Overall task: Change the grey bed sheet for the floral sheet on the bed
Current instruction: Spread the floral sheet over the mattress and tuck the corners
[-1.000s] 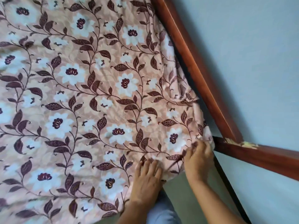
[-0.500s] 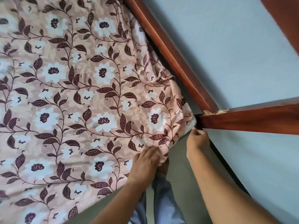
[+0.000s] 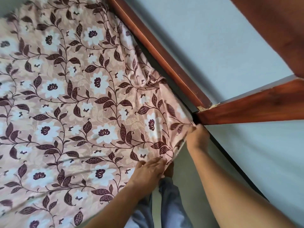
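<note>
The floral sheet, pink with white flowers and dark leaves, covers the mattress across the left of the head view. My left hand lies flat on the sheet at the bed's near edge, fingers straight. At the bed's corner my right hand grips the sheet's corner beside the wooden frame joint. The sheet bunches in folds along the frame's rail. No grey sheet is in view.
A dark wooden bed frame rail runs diagonally along the sheet's far side and meets a second rail at a chipped joint. Behind the rails is a pale blue wall. My trouser legs stand on the grey floor by the bed.
The view has swung so the frame corner sits higher and further right. My right hand has carried the sheet's corner up to the frame joint. My left hand stays on the sheet's edge.
</note>
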`<state>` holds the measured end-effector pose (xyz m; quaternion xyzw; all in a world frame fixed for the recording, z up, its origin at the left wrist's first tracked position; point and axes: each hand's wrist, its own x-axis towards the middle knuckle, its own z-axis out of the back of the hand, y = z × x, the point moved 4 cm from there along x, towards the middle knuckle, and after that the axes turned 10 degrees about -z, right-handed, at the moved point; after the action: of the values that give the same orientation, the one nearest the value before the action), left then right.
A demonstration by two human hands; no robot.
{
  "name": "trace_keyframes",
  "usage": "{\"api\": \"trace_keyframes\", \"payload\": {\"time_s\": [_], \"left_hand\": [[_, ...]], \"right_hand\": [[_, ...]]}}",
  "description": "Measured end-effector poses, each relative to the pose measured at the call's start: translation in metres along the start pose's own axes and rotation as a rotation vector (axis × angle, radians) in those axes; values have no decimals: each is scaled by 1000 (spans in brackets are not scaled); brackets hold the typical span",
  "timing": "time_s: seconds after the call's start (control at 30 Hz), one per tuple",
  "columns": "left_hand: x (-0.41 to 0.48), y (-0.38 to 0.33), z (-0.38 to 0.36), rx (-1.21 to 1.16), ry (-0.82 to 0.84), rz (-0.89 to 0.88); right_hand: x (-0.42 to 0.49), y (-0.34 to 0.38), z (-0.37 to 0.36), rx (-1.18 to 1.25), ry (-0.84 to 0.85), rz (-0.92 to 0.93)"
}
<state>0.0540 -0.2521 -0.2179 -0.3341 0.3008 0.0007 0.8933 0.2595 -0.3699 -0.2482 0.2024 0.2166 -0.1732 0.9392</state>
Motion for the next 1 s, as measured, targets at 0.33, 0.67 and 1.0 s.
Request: {"api": "trace_keyframes", "payload": {"time_s": [0.33, 0.67, 1.0], "left_hand": [[23, 8, 35, 38, -11, 46], [45, 42, 64, 67, -346, 288], [64, 30, 67, 13, -234, 65]], "right_hand": [[5, -97, 37, 103, -131, -570], [-13, 4, -14, 332, 50, -226], [9, -15, 0, 419, -59, -459]]}}
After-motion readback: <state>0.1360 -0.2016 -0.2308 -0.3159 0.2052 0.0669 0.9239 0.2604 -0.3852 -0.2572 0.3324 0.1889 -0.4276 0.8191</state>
